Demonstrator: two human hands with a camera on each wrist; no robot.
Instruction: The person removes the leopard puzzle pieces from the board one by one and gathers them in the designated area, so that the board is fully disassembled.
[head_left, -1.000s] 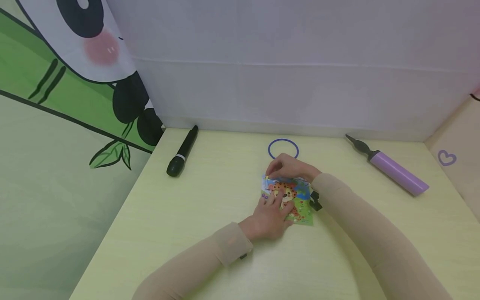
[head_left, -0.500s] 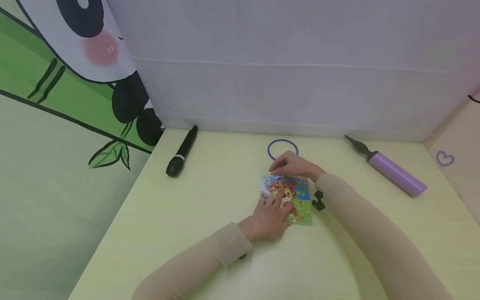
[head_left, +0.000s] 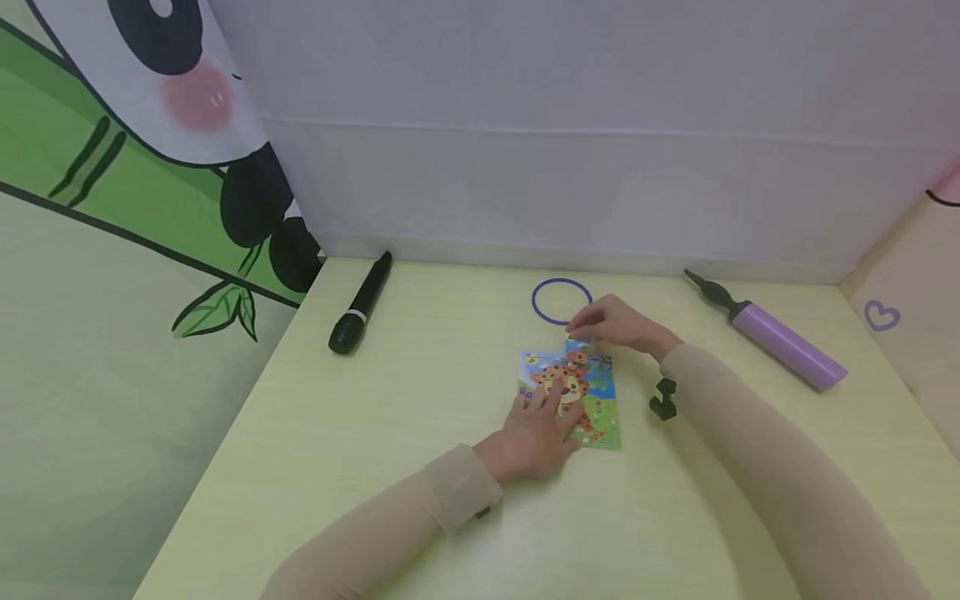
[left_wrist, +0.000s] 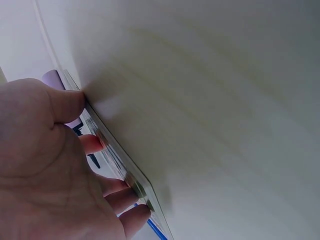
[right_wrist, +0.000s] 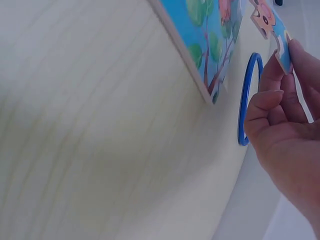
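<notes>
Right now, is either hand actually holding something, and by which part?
The right hand pinches a small picture piece by its edge, between thumb and fingers. The left hand only presses flat on the picture card.

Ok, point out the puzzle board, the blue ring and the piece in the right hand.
puzzle board (head_left: 603,400), head view, bare right half.
blue ring (right_wrist: 246,100), right wrist view, middle of its band.
puzzle piece (right_wrist: 270,22), right wrist view, printed face.
</notes>
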